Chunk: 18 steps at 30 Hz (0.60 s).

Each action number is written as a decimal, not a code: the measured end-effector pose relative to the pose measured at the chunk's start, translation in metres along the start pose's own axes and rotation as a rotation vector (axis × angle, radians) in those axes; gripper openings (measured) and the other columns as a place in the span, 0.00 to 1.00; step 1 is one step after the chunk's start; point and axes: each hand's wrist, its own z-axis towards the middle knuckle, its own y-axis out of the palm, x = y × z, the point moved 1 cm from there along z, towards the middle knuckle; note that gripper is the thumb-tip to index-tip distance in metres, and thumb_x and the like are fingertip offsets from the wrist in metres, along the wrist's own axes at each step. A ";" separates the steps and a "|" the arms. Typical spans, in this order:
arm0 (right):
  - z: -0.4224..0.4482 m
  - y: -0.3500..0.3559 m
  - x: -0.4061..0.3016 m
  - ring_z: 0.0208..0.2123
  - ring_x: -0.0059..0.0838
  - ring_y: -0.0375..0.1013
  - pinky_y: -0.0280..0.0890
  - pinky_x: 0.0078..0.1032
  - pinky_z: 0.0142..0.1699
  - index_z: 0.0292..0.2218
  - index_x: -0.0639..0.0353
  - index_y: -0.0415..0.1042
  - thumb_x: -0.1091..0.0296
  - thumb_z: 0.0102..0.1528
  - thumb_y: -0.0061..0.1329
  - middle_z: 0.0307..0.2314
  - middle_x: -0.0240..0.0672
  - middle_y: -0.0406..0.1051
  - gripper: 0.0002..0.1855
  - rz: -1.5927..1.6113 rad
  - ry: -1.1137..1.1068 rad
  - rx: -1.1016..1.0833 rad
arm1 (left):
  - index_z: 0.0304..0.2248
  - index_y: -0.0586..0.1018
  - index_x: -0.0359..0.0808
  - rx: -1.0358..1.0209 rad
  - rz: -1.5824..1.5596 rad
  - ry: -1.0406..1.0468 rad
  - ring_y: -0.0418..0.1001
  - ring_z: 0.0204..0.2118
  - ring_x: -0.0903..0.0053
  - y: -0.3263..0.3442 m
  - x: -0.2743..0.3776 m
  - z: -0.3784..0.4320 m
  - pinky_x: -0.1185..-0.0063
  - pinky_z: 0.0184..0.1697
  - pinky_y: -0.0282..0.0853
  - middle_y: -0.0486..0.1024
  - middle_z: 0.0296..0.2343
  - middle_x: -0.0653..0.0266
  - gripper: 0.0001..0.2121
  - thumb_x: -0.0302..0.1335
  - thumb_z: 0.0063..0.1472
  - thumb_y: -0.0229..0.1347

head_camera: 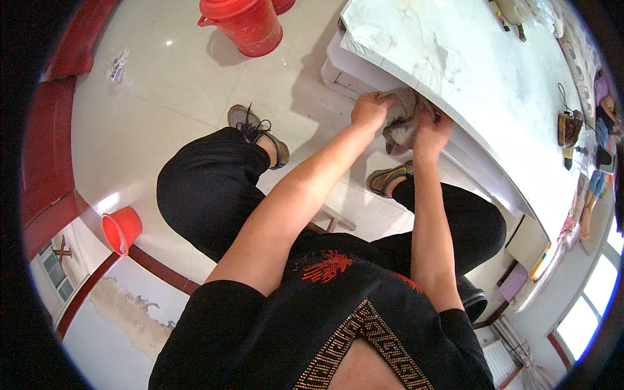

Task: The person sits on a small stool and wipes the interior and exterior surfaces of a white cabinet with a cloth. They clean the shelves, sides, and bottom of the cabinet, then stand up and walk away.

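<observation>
My left hand point(371, 111) grips one side of a crumpled grey-brown cloth point(400, 127), just below the edge of a large pale table with a marbled top point(453, 63). On the cloth's other side, close under the same edge, my right hand point(433, 127) has its fingers curled into the fabric. The cloth hangs in folds between the two hands. Part of it, and some of my right fingers, are in shadow or hidden by folds.
A lidded red bucket point(243, 24) stands on the tiled floor beyond the table's corner. A smaller red bucket point(127, 226) is at the left. Shoes point(569, 127) lie on the table. Part of a wooden stool point(336, 219) shows between my legs. People are at the far right.
</observation>
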 end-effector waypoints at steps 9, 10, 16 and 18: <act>0.018 0.033 0.008 0.43 0.52 0.71 0.66 0.39 0.49 0.44 0.54 0.75 0.61 0.54 0.52 0.41 0.45 0.74 0.16 -0.754 -0.305 -0.180 | 0.40 0.80 0.33 0.002 0.033 -0.083 0.75 0.40 0.63 -0.019 0.007 -0.011 0.71 0.45 0.68 0.79 0.37 0.53 0.18 0.38 0.57 0.56; 0.022 0.023 0.012 0.45 0.52 0.71 0.66 0.40 0.49 0.45 0.54 0.74 0.61 0.54 0.52 0.41 0.45 0.74 0.17 -0.776 -0.324 -0.186 | 0.41 0.80 0.34 -0.036 0.115 -0.035 0.76 0.40 0.56 -0.016 0.008 -0.015 0.69 0.45 0.68 0.78 0.38 0.50 0.20 0.42 0.56 0.56; 0.019 0.038 0.006 0.51 0.51 0.67 0.62 0.40 0.55 0.50 0.59 0.71 0.54 0.59 0.46 0.50 0.49 0.68 0.23 -0.618 -0.249 -0.101 | 0.38 0.81 0.33 0.122 -0.035 -0.061 0.76 0.41 0.60 -0.027 0.011 -0.006 0.69 0.45 0.67 0.79 0.35 0.50 0.18 0.40 0.55 0.55; 0.019 0.077 0.003 0.52 0.52 0.67 0.61 0.41 0.56 0.50 0.59 0.71 0.53 0.58 0.45 0.50 0.49 0.68 0.24 -0.713 -0.377 -0.075 | 0.35 0.81 0.32 0.251 -0.138 -0.119 0.76 0.40 0.63 -0.057 0.011 0.005 0.69 0.44 0.66 0.79 0.34 0.50 0.18 0.40 0.55 0.54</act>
